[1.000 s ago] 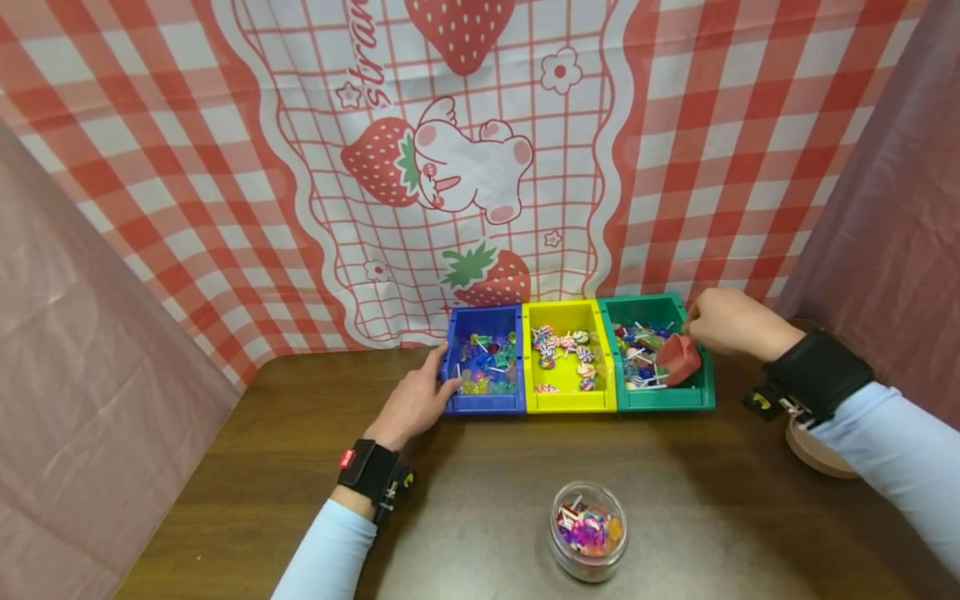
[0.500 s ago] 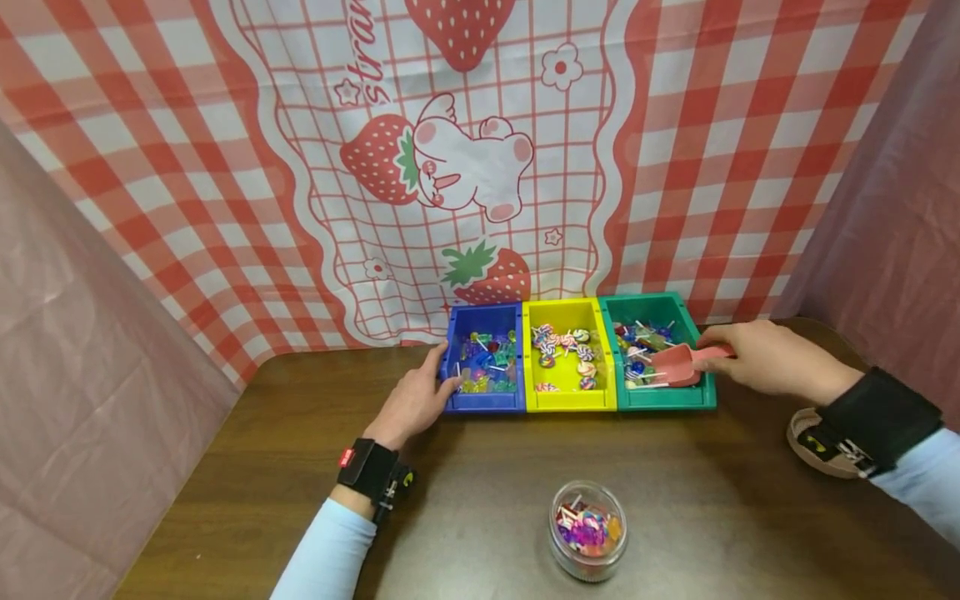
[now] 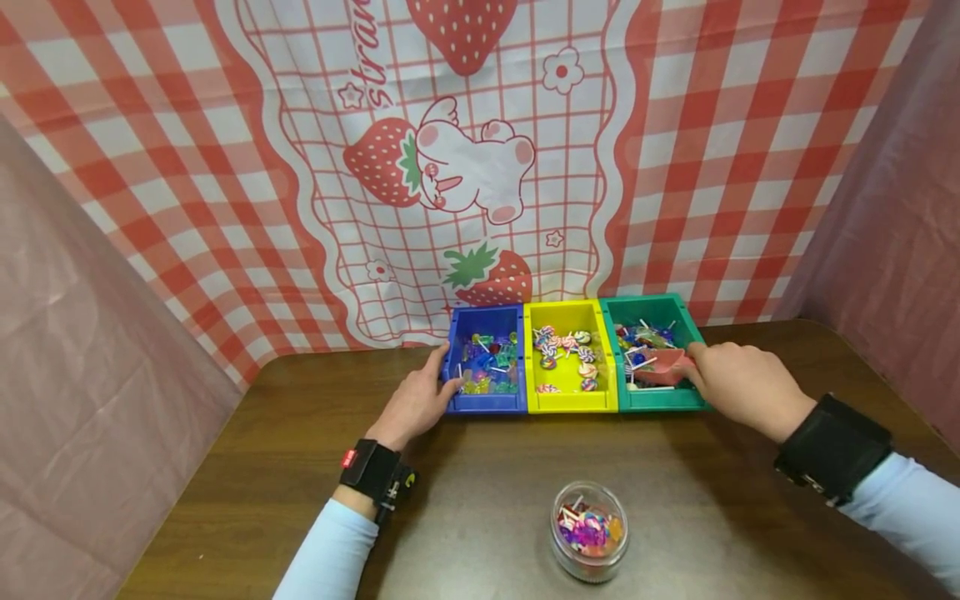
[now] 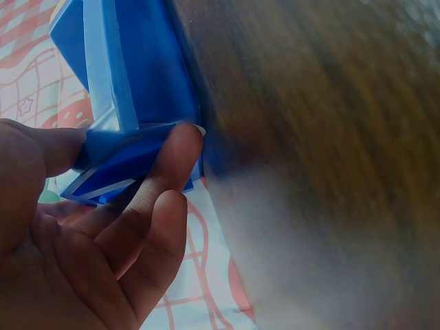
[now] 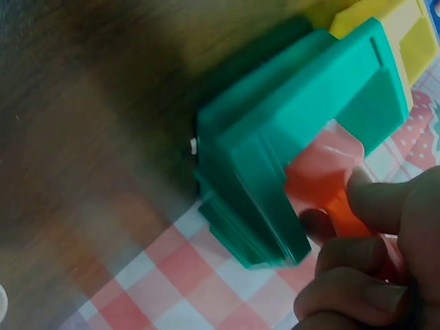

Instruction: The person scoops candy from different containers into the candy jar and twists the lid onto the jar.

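- While the blue plastic bin (image 3: 486, 361) is steadied by the relaxed left hand (image 3: 414, 404), nothing's gripped.
- A red plastic scoop (image 3: 663, 367) is pinched by the right hand (image 3: 742, 386) inside the green plastic bin (image 3: 693, 398).

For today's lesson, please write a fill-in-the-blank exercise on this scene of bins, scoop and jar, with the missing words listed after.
1. The right hand holds a red scoop inside the ____ bin.
2. The left hand rests on the outer side of the ____ bin.
3. The yellow bin stands ____ the other two bins.
4. The clear jar of sweets stands on the table, ____ to the person than the bins.

Missing words: green; blue; between; nearer
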### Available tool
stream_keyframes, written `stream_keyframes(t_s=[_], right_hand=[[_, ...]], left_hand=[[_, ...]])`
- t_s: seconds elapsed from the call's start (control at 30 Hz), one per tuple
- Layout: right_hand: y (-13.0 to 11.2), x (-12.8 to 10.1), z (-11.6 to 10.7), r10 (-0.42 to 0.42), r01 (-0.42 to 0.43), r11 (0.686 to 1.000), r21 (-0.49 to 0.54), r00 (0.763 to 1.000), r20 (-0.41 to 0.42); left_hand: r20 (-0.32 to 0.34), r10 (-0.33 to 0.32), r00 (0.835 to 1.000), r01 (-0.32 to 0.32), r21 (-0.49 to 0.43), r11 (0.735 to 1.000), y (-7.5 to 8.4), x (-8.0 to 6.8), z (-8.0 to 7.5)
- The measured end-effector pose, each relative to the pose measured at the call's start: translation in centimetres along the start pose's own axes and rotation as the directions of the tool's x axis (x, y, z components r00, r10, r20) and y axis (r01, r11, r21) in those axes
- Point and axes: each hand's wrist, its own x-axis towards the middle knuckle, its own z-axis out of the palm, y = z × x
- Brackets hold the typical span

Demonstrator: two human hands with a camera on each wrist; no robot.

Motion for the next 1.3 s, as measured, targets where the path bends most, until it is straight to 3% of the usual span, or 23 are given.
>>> stream_keyframes(t_s=[0.17,0.47,0.8,1.07,1.3], right_hand=[[-0.1,-0.1,0.4,-0.006,0.006,1.000,-0.008,0.999,-0.035],[-0.3,-0.3,-0.7,-0.006,0.006,0.999,0.050,1.000,0.010],[0.1,0.0,0.0,-0.047,0.053,0.997,0.049,0.992,-0.119],[-0.1,0.7,0.9,0.019,-0.011,0.997,0.078,0.994,-0.105],[0.1,1.1,1.6,-0.039,0.057,0.992,0.115,0.987,-0.153]], left_hand=[[0.001,-0.006,1.000,0.006,-0.004,1.000,0.0,0.1,0.0],[0.001,0.003,1.000,-0.003,0.010,1.000,0.1,0.1,0.2],[0.002,-0.007,1.000,0.007,0.010,1.000,0.0,0.1,0.1],[-0.002,-0.007,1.000,0.007,0.015,1.000,0.0,0.1,0.1],[-0.008,0.004,1.000,-0.004,0.021,1.000,0.0,0.1,0.1]])
